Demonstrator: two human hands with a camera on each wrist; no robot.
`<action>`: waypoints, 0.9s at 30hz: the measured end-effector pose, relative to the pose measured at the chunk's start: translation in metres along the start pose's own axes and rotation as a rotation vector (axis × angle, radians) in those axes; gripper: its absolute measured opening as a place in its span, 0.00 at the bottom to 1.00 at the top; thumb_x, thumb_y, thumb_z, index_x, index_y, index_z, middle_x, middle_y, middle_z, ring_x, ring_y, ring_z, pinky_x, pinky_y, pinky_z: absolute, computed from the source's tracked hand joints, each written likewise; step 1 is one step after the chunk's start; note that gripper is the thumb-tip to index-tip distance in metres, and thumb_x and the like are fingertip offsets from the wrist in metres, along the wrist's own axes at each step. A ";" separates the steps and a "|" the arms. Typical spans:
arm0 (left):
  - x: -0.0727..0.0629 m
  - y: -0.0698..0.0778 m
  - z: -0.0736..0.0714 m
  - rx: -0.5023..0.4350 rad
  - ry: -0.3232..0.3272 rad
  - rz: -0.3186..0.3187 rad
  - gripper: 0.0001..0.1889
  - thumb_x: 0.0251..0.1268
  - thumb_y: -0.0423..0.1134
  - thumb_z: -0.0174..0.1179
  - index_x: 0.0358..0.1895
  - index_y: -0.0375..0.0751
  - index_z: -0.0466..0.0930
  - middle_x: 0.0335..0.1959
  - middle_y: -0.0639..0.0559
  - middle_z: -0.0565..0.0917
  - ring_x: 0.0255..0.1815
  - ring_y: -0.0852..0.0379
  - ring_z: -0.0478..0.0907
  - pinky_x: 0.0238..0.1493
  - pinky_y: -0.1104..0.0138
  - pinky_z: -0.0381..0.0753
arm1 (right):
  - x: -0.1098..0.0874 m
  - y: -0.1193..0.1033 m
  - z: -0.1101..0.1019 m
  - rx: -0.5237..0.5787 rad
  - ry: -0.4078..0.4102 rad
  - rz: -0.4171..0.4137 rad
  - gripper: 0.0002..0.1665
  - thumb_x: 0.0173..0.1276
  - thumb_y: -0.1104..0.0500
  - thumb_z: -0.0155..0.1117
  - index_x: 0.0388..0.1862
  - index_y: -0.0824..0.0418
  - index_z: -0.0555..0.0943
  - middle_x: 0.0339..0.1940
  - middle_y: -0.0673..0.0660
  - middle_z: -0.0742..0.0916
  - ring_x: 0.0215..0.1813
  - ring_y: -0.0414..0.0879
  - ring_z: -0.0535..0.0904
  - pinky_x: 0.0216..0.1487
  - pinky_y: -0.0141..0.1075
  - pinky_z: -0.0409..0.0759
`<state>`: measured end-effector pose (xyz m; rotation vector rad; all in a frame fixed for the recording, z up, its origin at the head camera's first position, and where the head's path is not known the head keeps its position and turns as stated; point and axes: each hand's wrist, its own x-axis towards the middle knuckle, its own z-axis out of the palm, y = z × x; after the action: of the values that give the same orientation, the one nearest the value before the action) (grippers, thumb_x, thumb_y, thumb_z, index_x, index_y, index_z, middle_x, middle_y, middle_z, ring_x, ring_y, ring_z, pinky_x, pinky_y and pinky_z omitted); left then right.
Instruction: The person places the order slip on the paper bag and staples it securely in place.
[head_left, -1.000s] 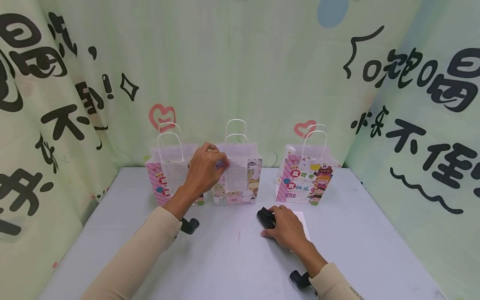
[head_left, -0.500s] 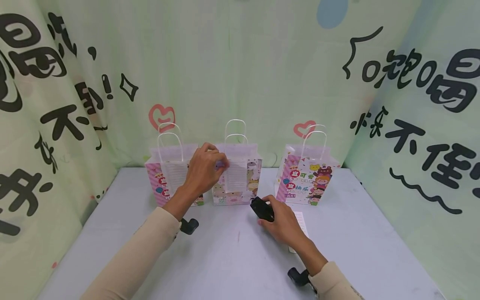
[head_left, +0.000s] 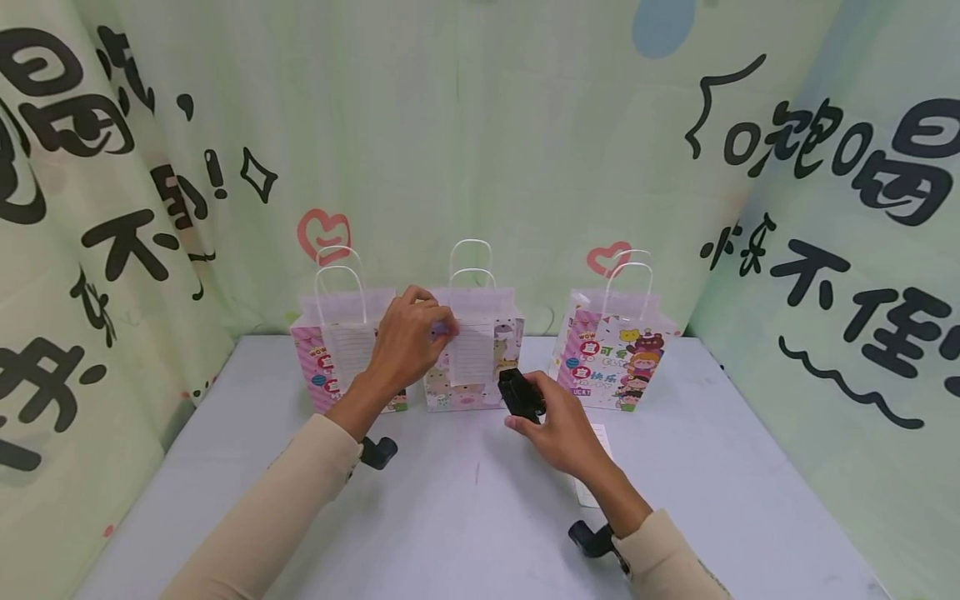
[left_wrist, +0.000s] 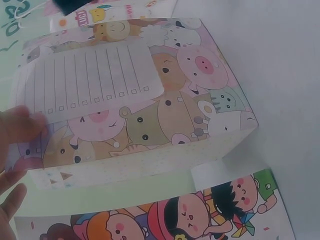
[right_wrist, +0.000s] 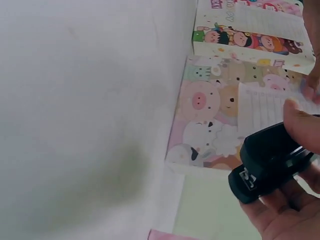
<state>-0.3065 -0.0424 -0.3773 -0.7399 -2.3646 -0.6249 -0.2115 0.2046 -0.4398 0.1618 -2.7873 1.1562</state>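
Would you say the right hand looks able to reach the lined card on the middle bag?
Probably yes: the right hand holds the black stapler near the lined card, with nothing visible between stapler and card.

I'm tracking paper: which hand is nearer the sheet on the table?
Right: the right hand hovers close by the sheet; the left hand is farther, at the middle bag.

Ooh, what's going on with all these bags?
A person's left hand holds a lined card against the front of the middle bag. Their right hand holds a black stapler close to that bag. The left bag has a lined card on its front too, but none shows on the right bag. Another card lies on the table, partly hidden by the right arm.
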 end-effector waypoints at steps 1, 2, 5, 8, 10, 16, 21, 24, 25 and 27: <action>0.000 0.000 0.000 0.000 -0.001 0.002 0.02 0.67 0.38 0.73 0.36 0.45 0.93 0.39 0.50 0.94 0.55 0.48 0.78 0.55 0.55 0.80 | 0.001 -0.002 -0.001 0.012 0.006 -0.016 0.38 0.65 0.54 0.81 0.71 0.53 0.74 0.67 0.58 0.85 0.65 0.58 0.83 0.66 0.58 0.84; 0.000 0.000 0.000 0.000 0.000 0.003 0.02 0.67 0.38 0.73 0.36 0.45 0.93 0.39 0.50 0.94 0.55 0.48 0.78 0.55 0.55 0.80 | 0.002 -0.004 -0.001 0.030 0.011 -0.028 0.38 0.66 0.53 0.81 0.70 0.53 0.73 0.66 0.57 0.84 0.66 0.58 0.83 0.67 0.57 0.83; 0.000 0.000 0.000 0.004 -0.001 0.009 0.02 0.67 0.38 0.74 0.37 0.46 0.93 0.40 0.50 0.94 0.54 0.48 0.78 0.56 0.56 0.80 | 0.004 -0.009 -0.004 0.067 0.023 -0.074 0.36 0.67 0.52 0.79 0.69 0.51 0.72 0.66 0.56 0.85 0.67 0.58 0.84 0.68 0.57 0.82; 0.000 0.000 -0.001 0.007 -0.001 0.016 0.02 0.67 0.39 0.74 0.37 0.46 0.93 0.39 0.51 0.94 0.54 0.48 0.79 0.56 0.56 0.80 | 0.007 -0.014 -0.006 0.085 0.042 -0.108 0.35 0.68 0.50 0.79 0.69 0.49 0.72 0.65 0.53 0.86 0.67 0.57 0.84 0.69 0.57 0.81; 0.000 0.001 -0.002 0.009 -0.001 0.020 0.02 0.66 0.39 0.75 0.37 0.46 0.93 0.39 0.51 0.94 0.54 0.48 0.79 0.56 0.56 0.80 | 0.010 -0.018 -0.007 0.098 0.056 -0.143 0.35 0.68 0.51 0.79 0.69 0.50 0.72 0.64 0.54 0.87 0.65 0.56 0.85 0.69 0.57 0.81; 0.000 0.002 -0.002 0.016 0.002 0.026 0.02 0.65 0.39 0.76 0.37 0.46 0.94 0.39 0.51 0.94 0.53 0.48 0.79 0.56 0.56 0.81 | 0.018 -0.034 -0.012 0.106 0.097 -0.233 0.38 0.67 0.54 0.79 0.71 0.53 0.71 0.59 0.59 0.88 0.60 0.58 0.87 0.65 0.55 0.85; 0.000 0.002 -0.002 0.025 0.004 0.034 0.02 0.64 0.38 0.76 0.37 0.46 0.93 0.38 0.51 0.94 0.53 0.49 0.79 0.57 0.56 0.81 | 0.026 -0.045 -0.018 0.121 0.123 -0.277 0.38 0.65 0.55 0.80 0.71 0.56 0.72 0.60 0.60 0.89 0.62 0.58 0.87 0.66 0.56 0.84; 0.000 0.002 -0.002 0.028 0.007 0.035 0.02 0.64 0.38 0.77 0.37 0.46 0.94 0.38 0.51 0.94 0.53 0.49 0.80 0.57 0.56 0.81 | 0.031 -0.051 -0.020 0.144 0.132 -0.289 0.37 0.65 0.55 0.81 0.69 0.56 0.75 0.60 0.59 0.89 0.63 0.58 0.87 0.67 0.55 0.83; 0.000 0.002 -0.002 0.029 0.006 0.035 0.02 0.64 0.38 0.77 0.37 0.46 0.94 0.38 0.51 0.94 0.54 0.49 0.80 0.57 0.56 0.81 | 0.033 -0.053 -0.021 0.150 0.134 -0.294 0.36 0.65 0.55 0.81 0.69 0.56 0.76 0.60 0.58 0.89 0.64 0.58 0.87 0.67 0.55 0.83; -0.001 0.002 -0.002 0.032 0.002 0.034 0.02 0.64 0.38 0.77 0.37 0.46 0.93 0.38 0.51 0.94 0.54 0.49 0.80 0.56 0.56 0.81 | 0.038 -0.058 -0.023 0.166 0.137 -0.310 0.35 0.64 0.56 0.81 0.67 0.56 0.77 0.59 0.58 0.89 0.65 0.58 0.87 0.68 0.56 0.82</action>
<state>-0.3042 -0.0425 -0.3759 -0.7629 -2.3497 -0.5717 -0.2388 0.1780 -0.3773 0.4912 -2.4374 1.2615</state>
